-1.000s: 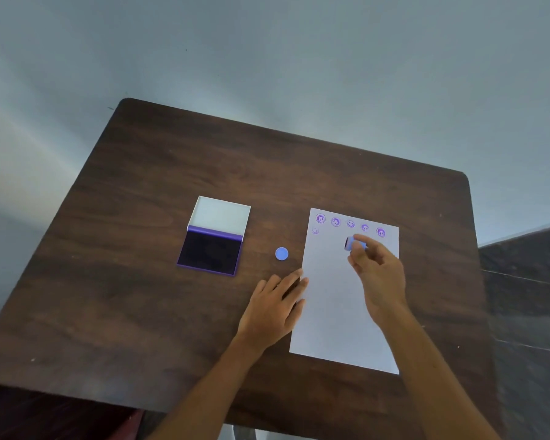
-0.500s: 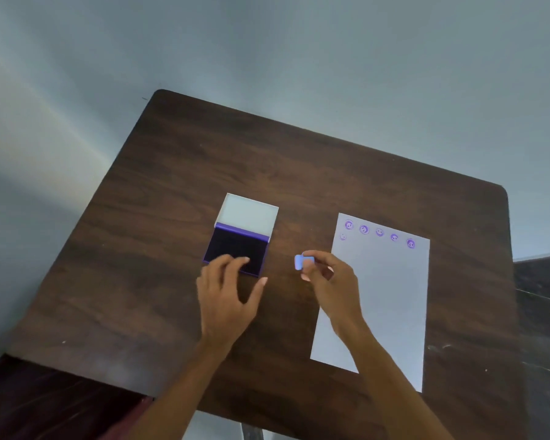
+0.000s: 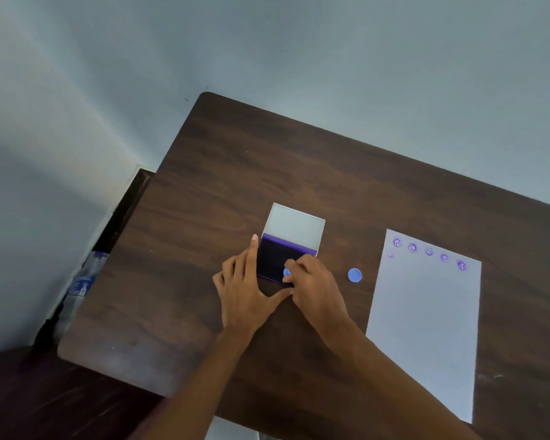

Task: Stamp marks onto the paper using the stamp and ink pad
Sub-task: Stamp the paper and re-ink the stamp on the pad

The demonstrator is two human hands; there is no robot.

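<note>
Both hands have shifted onto the ink pad since half a second ago. Now the right hand pinches the small blue stamp in its fingertips, pressing it onto the dark pad's near right corner. Beside it, the left hand lies spread against the pad's left edge, holding nothing. A blue cap sits on the worktop between pad and paper, whose top row carries purple marks.
</note>
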